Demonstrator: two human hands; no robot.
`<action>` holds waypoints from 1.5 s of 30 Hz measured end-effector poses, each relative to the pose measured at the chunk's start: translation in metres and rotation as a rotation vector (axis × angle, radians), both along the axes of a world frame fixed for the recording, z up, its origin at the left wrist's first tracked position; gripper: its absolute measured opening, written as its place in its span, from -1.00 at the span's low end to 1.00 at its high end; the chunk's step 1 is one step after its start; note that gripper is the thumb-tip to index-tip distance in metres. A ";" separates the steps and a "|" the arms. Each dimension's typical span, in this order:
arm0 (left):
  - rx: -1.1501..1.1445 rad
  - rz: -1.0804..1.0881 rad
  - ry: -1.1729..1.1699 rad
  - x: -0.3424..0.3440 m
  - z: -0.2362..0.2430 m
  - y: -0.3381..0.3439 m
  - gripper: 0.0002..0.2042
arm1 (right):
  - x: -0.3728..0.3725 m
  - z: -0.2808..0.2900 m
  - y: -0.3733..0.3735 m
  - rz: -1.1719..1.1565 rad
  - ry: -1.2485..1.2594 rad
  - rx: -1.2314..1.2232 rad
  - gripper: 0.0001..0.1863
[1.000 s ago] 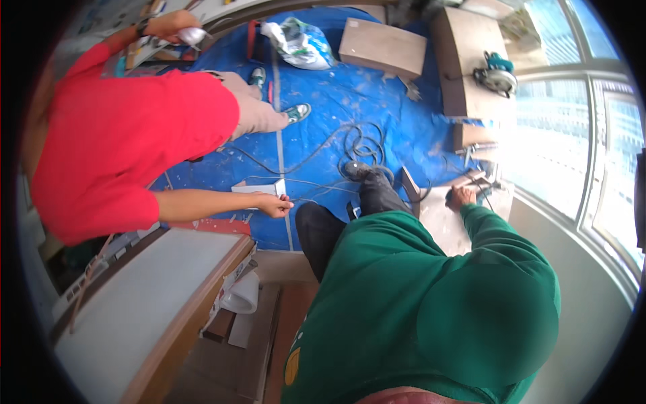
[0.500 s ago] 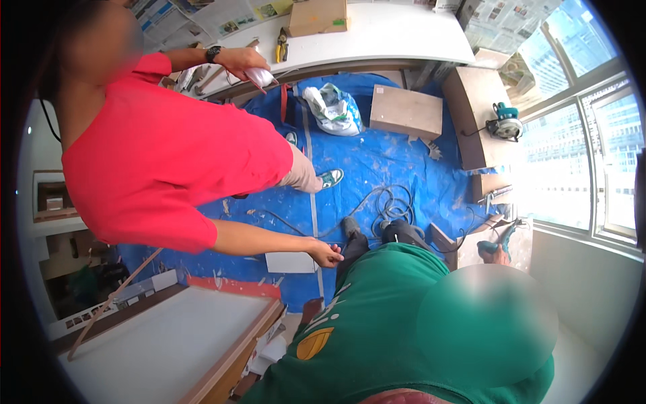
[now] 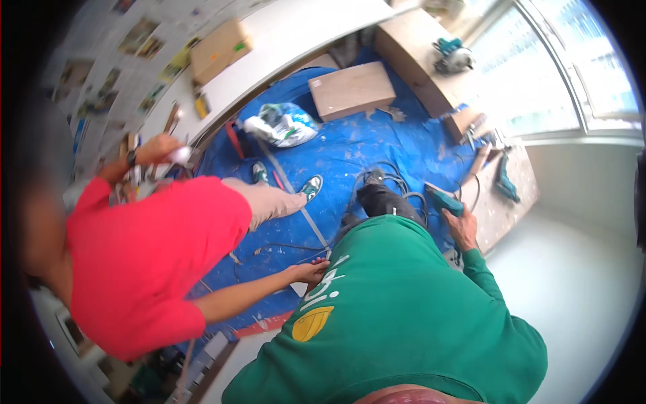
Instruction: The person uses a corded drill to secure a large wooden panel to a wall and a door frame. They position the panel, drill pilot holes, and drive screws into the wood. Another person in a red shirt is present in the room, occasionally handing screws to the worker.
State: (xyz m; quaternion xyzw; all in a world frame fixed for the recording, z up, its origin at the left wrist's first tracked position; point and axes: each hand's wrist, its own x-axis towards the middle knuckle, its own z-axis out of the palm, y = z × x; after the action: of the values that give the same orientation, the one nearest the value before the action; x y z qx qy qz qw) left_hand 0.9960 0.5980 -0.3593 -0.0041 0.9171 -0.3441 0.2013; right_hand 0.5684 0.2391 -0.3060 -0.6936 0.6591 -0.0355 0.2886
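Observation:
My right hand (image 3: pixel 463 227) grips a teal power tool (image 3: pixel 445 202) at my right side, fingers wrapped round its body. Its working end points away from me, and its exact kind is unclear. Just right of it, a teal drill (image 3: pixel 506 179) lies on a pale, speckled board (image 3: pixel 518 198). My left hand is hidden beside my green-shirted torso. Close to my left side is a co-worker's hand (image 3: pixel 312 271), fingers curled by something small and pale. The same person, in a red shirt (image 3: pixel 161 242), has a white bundle (image 3: pixel 179 155) in the other hand.
Dark cables (image 3: pixel 397 180) coil on the blue floor sheet (image 3: pixel 336 155). Beyond stand a crumpled plastic bag (image 3: pixel 282 124), a wooden box (image 3: pixel 352 91) and a larger box carrying a circular saw (image 3: pixel 453 57). A white bench (image 3: pixel 289 30) runs along the far side; windows are at right.
The view has turned, shifting the room and the co-worker left. My right hand has moved left with the teal power tool, away from the drill, which now lies in plain sight.

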 end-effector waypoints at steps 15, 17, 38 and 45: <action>-1.097 -0.565 -1.262 0.093 0.069 -0.233 -0.40 | 0.267 0.114 -0.103 0.170 -0.609 -0.204 -0.29; -1.393 -0.896 -1.563 0.076 0.091 -0.342 -0.17 | 0.303 0.126 -0.119 0.316 -0.686 -0.300 -0.27; -2.057 -1.267 -1.432 0.060 0.207 -0.651 -0.15 | 0.223 -0.044 -0.011 -0.601 -0.003 0.413 -0.42; -2.286 -1.503 -1.472 0.038 0.204 -0.684 -0.16 | 0.259 -0.082 0.173 -1.323 0.011 0.652 -0.46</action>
State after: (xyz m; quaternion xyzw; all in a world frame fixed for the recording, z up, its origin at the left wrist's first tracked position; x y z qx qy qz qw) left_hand 1.0343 -0.0861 -0.1549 0.4585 -0.3305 -0.7800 0.2684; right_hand 0.8270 0.4123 -0.3876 -0.0302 0.9183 -0.0009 0.3948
